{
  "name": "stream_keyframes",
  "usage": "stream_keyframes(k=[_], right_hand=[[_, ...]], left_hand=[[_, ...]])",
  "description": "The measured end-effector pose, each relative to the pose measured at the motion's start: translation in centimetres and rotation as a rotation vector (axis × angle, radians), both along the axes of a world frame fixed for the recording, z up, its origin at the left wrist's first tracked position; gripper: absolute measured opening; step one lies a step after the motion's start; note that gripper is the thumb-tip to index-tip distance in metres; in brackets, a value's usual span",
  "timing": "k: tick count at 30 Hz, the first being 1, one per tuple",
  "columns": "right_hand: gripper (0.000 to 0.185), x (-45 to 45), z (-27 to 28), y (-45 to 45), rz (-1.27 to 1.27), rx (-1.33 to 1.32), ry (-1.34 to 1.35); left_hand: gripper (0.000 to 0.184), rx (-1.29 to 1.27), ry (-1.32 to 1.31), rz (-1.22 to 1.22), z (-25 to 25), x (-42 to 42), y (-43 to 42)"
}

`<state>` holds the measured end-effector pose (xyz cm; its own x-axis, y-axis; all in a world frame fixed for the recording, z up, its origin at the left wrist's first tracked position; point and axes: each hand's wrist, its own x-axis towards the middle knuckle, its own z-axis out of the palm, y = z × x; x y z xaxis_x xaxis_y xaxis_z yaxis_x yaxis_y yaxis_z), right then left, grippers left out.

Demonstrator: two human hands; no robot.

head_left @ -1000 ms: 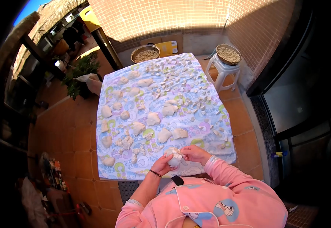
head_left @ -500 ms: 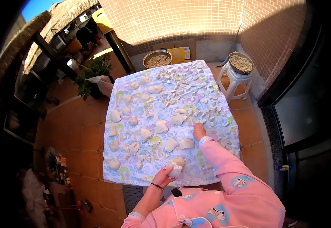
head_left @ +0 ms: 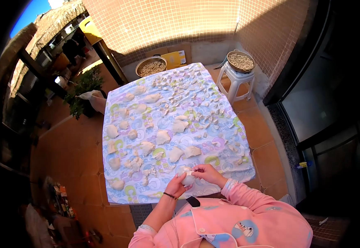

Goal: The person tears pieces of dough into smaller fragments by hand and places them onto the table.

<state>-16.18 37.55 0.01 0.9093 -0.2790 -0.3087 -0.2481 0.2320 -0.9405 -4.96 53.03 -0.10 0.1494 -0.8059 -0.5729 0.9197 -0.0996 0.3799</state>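
At the near edge of the cloth, my left hand [head_left: 177, 186] cups a whitish, rounded lump [head_left: 187, 178] that looks like a steamed bun. My right hand [head_left: 207, 174] is closed at the lump's right side, its fingertips pinching it. Larger lumps [head_left: 163, 137] of the same pale stuff lie across the left and middle of the patterned cloth [head_left: 169, 192]. Many small torn pieces [head_left: 184, 87] are spread over its far and right parts. A few crumbly bits [head_left: 134, 164] sit at the left. Whether a piece is coming loose under my right fingers is hidden.
Behind the table's far edge stands a round pan [head_left: 151, 66] full of small pale pieces. A second full pan [head_left: 241, 61] rests on a white plastic stool [head_left: 235, 80] at the right. A potted plant [head_left: 85, 89] is at the left, and a dark-framed glass door [head_left: 324, 111] at the right.
My right hand has come back from the scattered pieces at the cloth's right and now meets the lump in my left hand. The view has shifted slightly.
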Motion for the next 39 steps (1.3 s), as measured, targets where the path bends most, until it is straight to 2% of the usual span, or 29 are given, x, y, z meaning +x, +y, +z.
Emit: stream_keyframes(k=[6,8,16,25,39], right_hand=[[0.023,-1.4,1.3,0.6,-0.046,-0.031,0.014],[0.02,-1.4,1.2,0.8,-0.062,-0.005,0.0],[0.013,-2.3,-0.1,1.4,-0.114,0.368,0.02],[0.013,-3.4,-0.9,1.0,-0.174,0.592,0.052],[0.015,-4.5,0.0,-1.5,-0.146,0.643,0.063]], left_hand=[[0.028,-0.009,0.029,-0.058,0.2,-0.1,-0.2],[0.027,-0.014,-0.039,-0.065,0.6,-0.3,-0.3],[0.023,-0.074,-0.012,-0.186,0.8,-0.4,0.1],[0.029,-0.019,0.02,-0.152,0.6,-1.4,-0.5],[0.027,0.017,0.085,-0.134,0.8,-2.5,-2.6]])
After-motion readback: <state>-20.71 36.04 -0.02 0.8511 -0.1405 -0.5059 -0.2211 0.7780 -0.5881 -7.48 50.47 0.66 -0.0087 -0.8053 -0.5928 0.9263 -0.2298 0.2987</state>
